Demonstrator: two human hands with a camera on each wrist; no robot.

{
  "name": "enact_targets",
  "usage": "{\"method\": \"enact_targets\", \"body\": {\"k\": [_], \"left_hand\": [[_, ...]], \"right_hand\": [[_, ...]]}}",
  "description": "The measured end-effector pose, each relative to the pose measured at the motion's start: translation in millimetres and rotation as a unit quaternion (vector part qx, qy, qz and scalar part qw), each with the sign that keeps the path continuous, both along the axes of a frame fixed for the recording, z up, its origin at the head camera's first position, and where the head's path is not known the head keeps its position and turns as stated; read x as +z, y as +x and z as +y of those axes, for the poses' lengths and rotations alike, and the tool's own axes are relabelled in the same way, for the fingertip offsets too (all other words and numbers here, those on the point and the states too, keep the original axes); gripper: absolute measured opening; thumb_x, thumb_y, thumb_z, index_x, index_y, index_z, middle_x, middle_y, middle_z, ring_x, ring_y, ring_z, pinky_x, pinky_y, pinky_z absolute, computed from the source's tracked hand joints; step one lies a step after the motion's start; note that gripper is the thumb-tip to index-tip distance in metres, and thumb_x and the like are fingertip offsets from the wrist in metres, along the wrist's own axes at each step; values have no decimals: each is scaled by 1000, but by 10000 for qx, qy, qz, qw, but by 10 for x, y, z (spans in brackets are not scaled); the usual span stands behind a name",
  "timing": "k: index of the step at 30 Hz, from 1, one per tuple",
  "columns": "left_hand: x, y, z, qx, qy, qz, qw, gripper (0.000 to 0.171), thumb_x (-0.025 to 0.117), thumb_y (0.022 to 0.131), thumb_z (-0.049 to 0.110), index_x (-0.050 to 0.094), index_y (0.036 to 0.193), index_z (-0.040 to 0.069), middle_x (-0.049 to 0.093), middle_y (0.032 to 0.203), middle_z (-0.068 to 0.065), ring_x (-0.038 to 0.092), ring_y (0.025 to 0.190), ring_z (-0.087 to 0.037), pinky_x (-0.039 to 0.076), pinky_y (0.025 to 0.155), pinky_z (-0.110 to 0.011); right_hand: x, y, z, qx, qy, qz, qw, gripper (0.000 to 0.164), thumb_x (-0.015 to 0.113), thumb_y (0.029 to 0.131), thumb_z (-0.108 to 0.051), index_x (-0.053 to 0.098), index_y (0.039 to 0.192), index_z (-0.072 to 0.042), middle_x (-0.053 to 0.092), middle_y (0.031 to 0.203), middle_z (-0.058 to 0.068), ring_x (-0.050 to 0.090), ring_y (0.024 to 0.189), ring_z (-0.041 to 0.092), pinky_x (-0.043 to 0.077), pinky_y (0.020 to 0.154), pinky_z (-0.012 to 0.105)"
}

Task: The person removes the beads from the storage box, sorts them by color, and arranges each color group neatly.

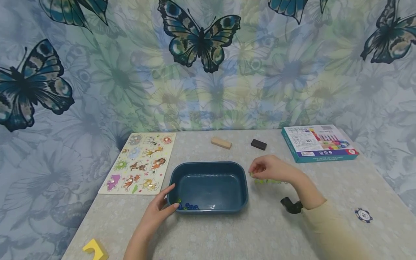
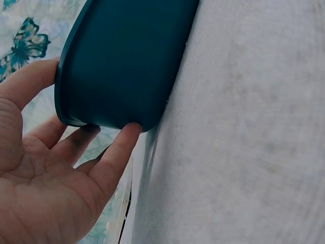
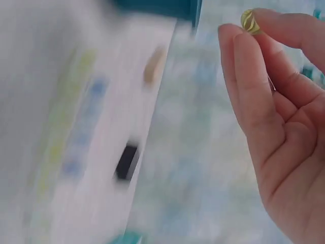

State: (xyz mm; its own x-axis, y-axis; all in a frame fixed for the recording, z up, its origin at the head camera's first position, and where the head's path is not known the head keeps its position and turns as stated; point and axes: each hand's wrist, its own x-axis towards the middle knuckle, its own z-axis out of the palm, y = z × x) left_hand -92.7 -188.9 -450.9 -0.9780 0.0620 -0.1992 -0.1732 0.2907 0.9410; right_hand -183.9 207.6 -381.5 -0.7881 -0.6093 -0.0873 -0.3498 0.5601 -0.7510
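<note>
A dark blue plastic tub (image 1: 208, 168) stands in the middle of the table. My left hand (image 1: 158, 207) grips its near left corner, thumb and fingers spread along the rim and outer wall; the left wrist view shows the fingertips on the tub's side. Several blue marbles (image 1: 192, 207) and a few green ones lie inside that corner. Just right of the tub, my right hand (image 1: 274, 168) pinches a yellow-green marble (image 3: 249, 22) between thumb and fingertips. Below this hand a row of green marbles (image 1: 268, 181) lies on the table; a blurred blue row (image 3: 86, 124) runs beside it in the right wrist view.
An animal puzzle board (image 1: 113, 162) lies left of the tub. Behind are a wooden block (image 1: 221, 142) and a black block (image 1: 259, 144). A boxed set (image 1: 320, 143) is at the back right, a poker chip (image 1: 363, 215) at the right, a yellow arch block (image 1: 96, 249) front left.
</note>
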Motion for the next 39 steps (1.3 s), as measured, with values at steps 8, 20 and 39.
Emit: {"method": "enact_targets", "body": {"k": [8,20,39], "left_hand": [[1,-12,7,-43,-91,-3,9999,64,71,83,23,41,140,26,24,152,-6,21,137,-38,21,109,-54],[-10,11,-13,-111,25,138,9998,64,69,84,17,41,141,22,24,152,-6,19,139,-35,18,110,-53],[4,5,-1,-94,11,49,9999,66,71,83,21,40,141,22,24,152,-6,18,139,-35,18,111,-54]], "right_hand": [[-175,109,1042,-1299,936,-20,9871,13,66,86,-16,66,95,-6,61,81,0,51,72,16,48,63,26],[-497,150,1382,-1716,1428,-357,9741,11,66,84,-10,66,93,-3,58,77,1,51,72,16,45,64,30],[-171,138,892,-1619,1347,567,9759,23,64,88,-16,65,106,-2,64,89,2,56,80,17,50,68,31]]}}
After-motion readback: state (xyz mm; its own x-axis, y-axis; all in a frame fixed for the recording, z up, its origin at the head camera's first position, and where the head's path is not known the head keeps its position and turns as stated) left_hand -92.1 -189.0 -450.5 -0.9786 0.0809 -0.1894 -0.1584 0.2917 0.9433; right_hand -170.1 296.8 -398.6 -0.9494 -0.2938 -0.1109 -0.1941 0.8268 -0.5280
